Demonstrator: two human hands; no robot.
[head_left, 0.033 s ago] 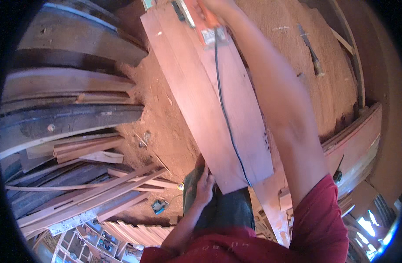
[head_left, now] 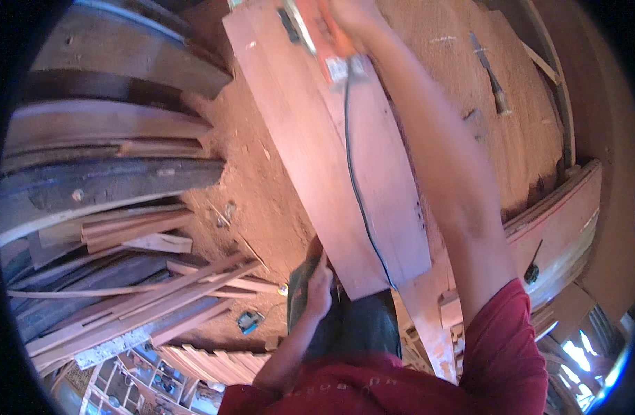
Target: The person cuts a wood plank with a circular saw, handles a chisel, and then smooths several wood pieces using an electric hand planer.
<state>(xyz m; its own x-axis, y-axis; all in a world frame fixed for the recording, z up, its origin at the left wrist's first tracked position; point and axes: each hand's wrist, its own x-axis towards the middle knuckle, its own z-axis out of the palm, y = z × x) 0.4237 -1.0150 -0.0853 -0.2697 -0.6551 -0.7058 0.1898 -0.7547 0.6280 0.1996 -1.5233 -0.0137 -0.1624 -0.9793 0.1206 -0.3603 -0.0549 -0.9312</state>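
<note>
A long pale reddish board (head_left: 310, 159) runs away from my body toward the top of the view. On its far end sits an orange power tool (head_left: 328, 38), blurred, with a black cord (head_left: 352, 173) trailing down the board toward me. My right hand (head_left: 352, 21) is closed on the tool's upper part, my forearm stretched along the board's right side. My left hand (head_left: 320, 283) grips the board's near left edge, low beside my leg; some of its fingers are hidden by the board.
Stacked dark planks and loose strips (head_left: 110, 187) fill the left. A chisel-like tool (head_left: 494, 86) lies on the sawdust-covered surface at right, near a stack of boards (head_left: 559, 235). A small teal power tool (head_left: 249, 319) lies on the sawdust floor (head_left: 255, 200).
The orange tool and my right hand have moved slightly back along the board toward me. My left hand stays on the board's edge; the view has shifted a little.
</note>
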